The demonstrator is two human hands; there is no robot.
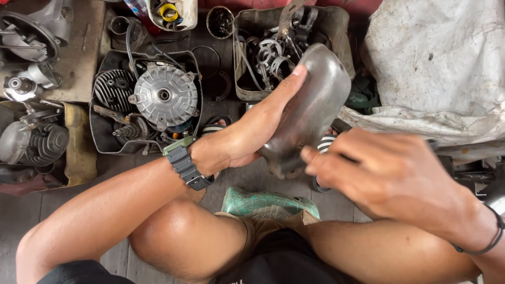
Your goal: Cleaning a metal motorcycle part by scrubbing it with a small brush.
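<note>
Gripping one dull grey metal cover (310, 108) above the knees, the left hand (247, 131) has its fingers clamped along the cover's edge. The right hand (384, 171), blurred, touches the cover's lower end; its finger state is unclear. One finned round hub (164, 94) lies in one black tray (100, 129) on the floor.

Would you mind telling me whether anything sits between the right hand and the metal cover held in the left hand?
Nothing visible does. The left hand grips the metal cover from its side, and the right hand is right at the cover's lower edge, blurred, with no object between them.
</note>
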